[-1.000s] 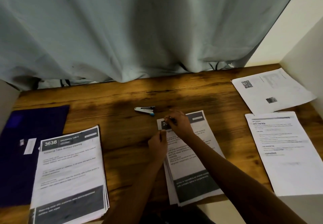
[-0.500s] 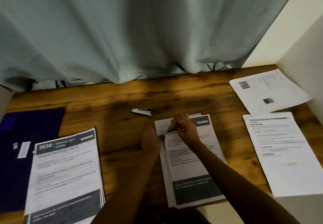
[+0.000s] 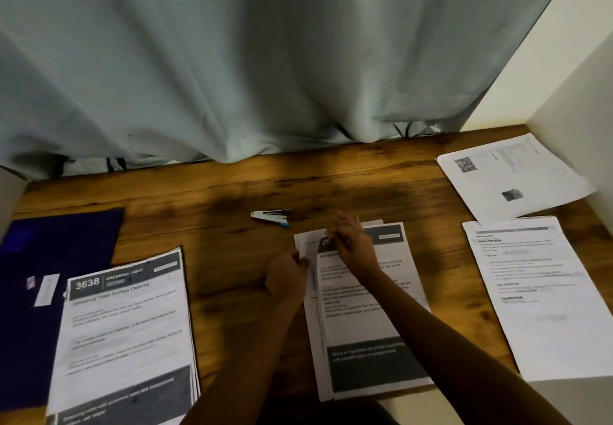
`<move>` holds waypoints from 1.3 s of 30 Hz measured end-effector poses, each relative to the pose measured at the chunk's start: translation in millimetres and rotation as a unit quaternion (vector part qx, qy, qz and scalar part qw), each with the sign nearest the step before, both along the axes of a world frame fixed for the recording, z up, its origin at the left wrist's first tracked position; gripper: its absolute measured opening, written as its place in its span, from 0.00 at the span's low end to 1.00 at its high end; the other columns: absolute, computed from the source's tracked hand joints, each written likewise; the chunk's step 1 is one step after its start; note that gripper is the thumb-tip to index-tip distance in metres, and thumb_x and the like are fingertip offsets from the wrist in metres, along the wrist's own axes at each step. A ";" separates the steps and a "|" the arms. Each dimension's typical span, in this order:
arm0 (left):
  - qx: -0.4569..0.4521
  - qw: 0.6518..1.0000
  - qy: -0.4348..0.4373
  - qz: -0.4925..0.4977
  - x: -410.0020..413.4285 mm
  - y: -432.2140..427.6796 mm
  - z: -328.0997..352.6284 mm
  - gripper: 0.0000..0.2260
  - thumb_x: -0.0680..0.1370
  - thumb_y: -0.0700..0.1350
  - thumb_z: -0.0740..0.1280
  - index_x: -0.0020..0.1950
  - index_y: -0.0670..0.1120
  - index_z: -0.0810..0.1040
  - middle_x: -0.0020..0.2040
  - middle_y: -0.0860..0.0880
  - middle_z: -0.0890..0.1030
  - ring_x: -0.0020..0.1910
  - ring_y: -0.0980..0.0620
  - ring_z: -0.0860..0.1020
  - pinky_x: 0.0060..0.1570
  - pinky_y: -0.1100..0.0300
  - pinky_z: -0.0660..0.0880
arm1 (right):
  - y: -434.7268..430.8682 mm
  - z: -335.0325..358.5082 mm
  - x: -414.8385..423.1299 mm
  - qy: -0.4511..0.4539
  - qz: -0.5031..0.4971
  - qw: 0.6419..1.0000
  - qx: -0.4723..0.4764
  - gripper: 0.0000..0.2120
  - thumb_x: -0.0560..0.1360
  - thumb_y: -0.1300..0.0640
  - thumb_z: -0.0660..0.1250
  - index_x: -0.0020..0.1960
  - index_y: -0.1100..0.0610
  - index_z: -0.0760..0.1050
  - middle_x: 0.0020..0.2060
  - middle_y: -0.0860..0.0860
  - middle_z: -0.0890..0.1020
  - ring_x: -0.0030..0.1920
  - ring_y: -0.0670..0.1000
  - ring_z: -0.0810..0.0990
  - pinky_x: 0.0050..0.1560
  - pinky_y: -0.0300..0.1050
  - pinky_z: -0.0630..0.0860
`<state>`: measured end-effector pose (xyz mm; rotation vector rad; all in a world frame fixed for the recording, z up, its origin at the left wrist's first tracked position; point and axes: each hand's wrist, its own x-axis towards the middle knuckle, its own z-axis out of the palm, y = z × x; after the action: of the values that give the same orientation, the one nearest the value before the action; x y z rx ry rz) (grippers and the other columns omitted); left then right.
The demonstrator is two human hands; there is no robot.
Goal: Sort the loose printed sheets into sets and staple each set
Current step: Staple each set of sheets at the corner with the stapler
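Left hand [image 3: 287,277] and right hand [image 3: 353,247] pinch the stack [image 3: 351,328] at its corner — stapler [image 3: 271,218] beyond.

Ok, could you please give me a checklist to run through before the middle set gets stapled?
1. Middle set squared up: not ok, lower sheets stick out at its top left.
2. Set held: ok, left hand grips its left edge, right hand pinches the top corner.
3. Stapler to hand: ok, lying free on the table just beyond the set.
4. Stapler loaded: cannot tell.
5. Other piles kept apart: ok, left pile and right sheets lie clear of it.
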<state>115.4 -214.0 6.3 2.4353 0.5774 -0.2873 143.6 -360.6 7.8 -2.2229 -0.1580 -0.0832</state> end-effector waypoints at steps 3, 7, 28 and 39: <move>-0.005 1.000 -0.002 0.007 -4.0 3.6 2.3 0.09 0.79 0.51 0.64 0.51 0.46 0.78 0.46 0.49 0.80 0.44 0.52 0.79 0.39 0.61 0.73 | 5.6 3.1 1.9 0.012 -0.007 1.000 0.011 0.06 0.75 0.63 0.65 0.49 0.56 0.79 0.60 0.54 0.78 0.67 0.43 0.62 0.72 0.58 0.59; -0.043 0.998 -0.018 -0.029 -5.2 12.1 -1.8 0.09 0.79 0.50 0.63 0.50 0.46 0.78 0.45 0.49 0.81 0.42 0.54 0.78 0.43 0.61 0.76 | 14.5 3.5 5.9 0.023 -0.012 1.000 0.012 0.05 0.75 0.62 0.66 0.49 0.56 0.80 0.57 0.53 0.79 0.69 0.49 0.66 0.70 0.60 0.63; -0.119 0.987 -0.104 -0.016 -12.5 9.3 15.5 0.11 0.78 0.42 0.66 0.60 0.44 0.76 0.56 0.47 0.80 0.54 0.53 0.78 0.46 0.69 0.69 | 37.1 5.5 8.3 0.079 -0.031 0.994 0.067 0.05 0.75 0.60 0.67 0.49 0.55 0.81 0.52 0.50 0.81 0.60 0.49 0.76 0.62 0.48 0.73; -0.098 0.987 -0.124 -0.038 -15.0 9.8 18.1 0.11 0.78 0.41 0.66 0.60 0.44 0.76 0.54 0.47 0.81 0.47 0.61 0.73 0.39 0.79 0.68 | 36.1 2.0 9.5 0.094 -0.010 0.994 0.053 0.09 0.76 0.59 0.66 0.54 0.50 0.80 0.54 0.47 0.82 0.59 0.46 0.77 0.63 0.51 0.73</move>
<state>100.4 -204.2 24.3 2.2592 0.3313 -0.0641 153.1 -324.5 9.8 -2.1123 -0.0272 0.1050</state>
